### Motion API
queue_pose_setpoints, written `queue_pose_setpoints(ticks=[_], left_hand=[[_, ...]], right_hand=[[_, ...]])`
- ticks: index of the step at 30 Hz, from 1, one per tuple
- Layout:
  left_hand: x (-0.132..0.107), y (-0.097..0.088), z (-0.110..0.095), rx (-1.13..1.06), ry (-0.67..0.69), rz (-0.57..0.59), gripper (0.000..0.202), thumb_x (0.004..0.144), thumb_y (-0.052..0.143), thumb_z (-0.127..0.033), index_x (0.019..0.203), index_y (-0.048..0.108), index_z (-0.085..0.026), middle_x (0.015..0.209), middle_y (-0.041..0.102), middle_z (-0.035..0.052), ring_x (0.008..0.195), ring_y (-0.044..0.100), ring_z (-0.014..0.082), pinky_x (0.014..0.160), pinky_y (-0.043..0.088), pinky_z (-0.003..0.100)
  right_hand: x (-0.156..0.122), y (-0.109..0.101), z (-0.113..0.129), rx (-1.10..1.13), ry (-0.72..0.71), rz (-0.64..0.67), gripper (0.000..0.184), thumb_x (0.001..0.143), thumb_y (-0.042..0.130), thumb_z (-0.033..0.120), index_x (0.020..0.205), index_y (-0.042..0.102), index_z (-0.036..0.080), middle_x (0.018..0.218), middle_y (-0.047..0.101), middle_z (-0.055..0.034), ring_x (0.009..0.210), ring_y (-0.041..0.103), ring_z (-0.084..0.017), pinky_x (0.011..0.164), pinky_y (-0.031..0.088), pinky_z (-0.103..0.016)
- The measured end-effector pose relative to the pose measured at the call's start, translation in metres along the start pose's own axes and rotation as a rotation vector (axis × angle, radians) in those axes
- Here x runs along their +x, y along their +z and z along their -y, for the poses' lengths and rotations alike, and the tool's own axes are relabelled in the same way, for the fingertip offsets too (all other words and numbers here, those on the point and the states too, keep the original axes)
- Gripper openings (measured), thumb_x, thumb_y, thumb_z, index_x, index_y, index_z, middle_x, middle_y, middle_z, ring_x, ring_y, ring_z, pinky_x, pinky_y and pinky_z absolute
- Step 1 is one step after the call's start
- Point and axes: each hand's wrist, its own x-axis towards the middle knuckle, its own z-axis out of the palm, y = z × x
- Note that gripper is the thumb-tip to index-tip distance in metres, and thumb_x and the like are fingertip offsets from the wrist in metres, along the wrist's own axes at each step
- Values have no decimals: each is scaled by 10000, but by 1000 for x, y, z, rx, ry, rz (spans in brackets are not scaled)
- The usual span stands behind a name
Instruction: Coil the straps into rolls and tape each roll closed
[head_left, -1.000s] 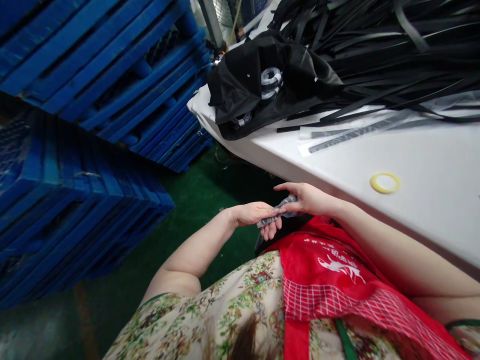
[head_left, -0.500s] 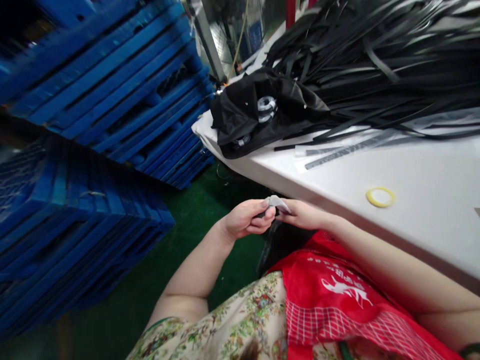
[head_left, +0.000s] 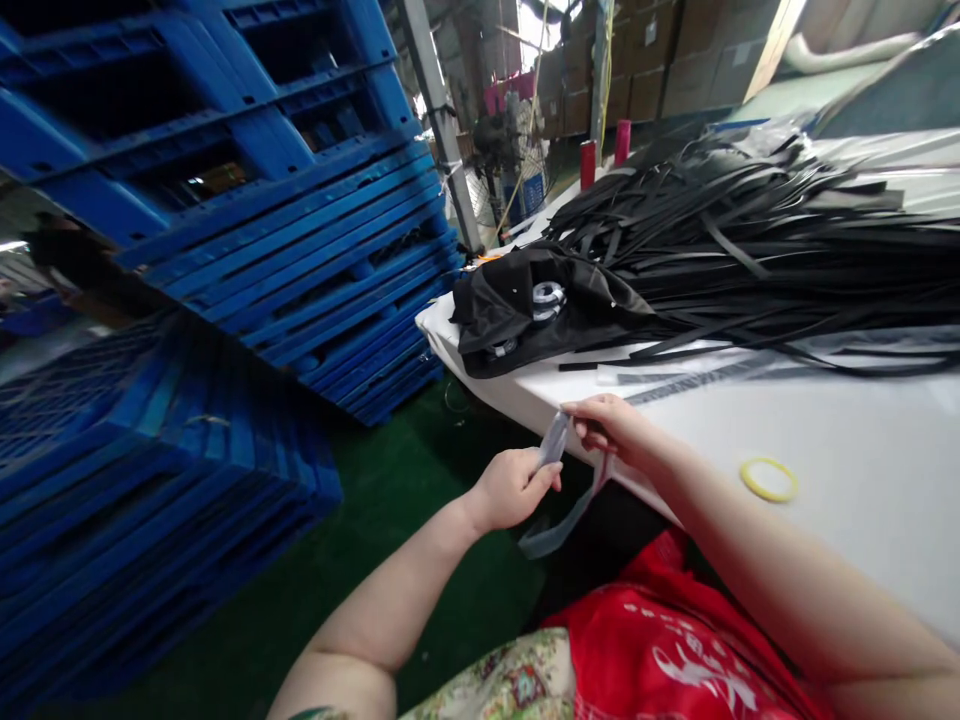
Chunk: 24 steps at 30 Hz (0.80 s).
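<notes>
A thin, pale grey, translucent strip [head_left: 554, 440] is stretched between my two hands, just off the near edge of the table. My left hand [head_left: 516, 488] is closed round its lower end, thumb against the fingers. With a pinch of thumb and forefinger, my right hand [head_left: 611, 428] holds the upper end. A loose length of similar strip hangs in a curve below the hands, reaching up toward a reddish part under my right hand. What exactly the strip is made of I cannot tell.
Flat black strips [head_left: 787, 270] are heaped on the white table [head_left: 847, 430]. A black bag-like cloth [head_left: 495, 310] with white rolls lies at its corner. A yellow ring [head_left: 769, 480] lies on the right. Stacked blue pallets [head_left: 322, 270] stand to the left.
The view has tilted up. My hands, close together before, have moved apart; the right is now higher, and the bunched strip is drawn out with a loop hanging below.
</notes>
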Motion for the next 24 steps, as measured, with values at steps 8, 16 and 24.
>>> queue_pose_setpoints(ticks=[8, 16, 24], left_hand=[[6, -2, -32, -650, -53, -123, 571, 946, 324, -605, 911, 627, -122, 466, 399, -65, 350, 411, 91, 396, 340, 219], [7, -15, 7, 286, 387, -571, 581, 934, 302, -592, 974, 654, -132, 877, 681, 150, 967, 631, 288, 952, 443, 465], [-8, -14, -26, -633, -301, 68, 669, 903, 277, -694, 646, 593, -163, 330, 313, -70, 258, 314, 95, 323, 285, 217]], right_hand=[[-12, 53, -23, -394, -363, 324, 196, 809, 584, 276, 947, 680, 174, 987, 693, -74, 942, 621, -217, 892, 479, -366], [-58, 66, -8, 34, -15, 651, 508, 913, 461, 593, 957, 681, 138, 474, 499, 45, 370, 421, -77, 417, 364, -197], [-17, 17, 2, -715, -478, -194, 548, 697, 636, 217, 1237, 565, 158, 1257, 580, -145, 1186, 517, -299, 1019, 410, -443]])
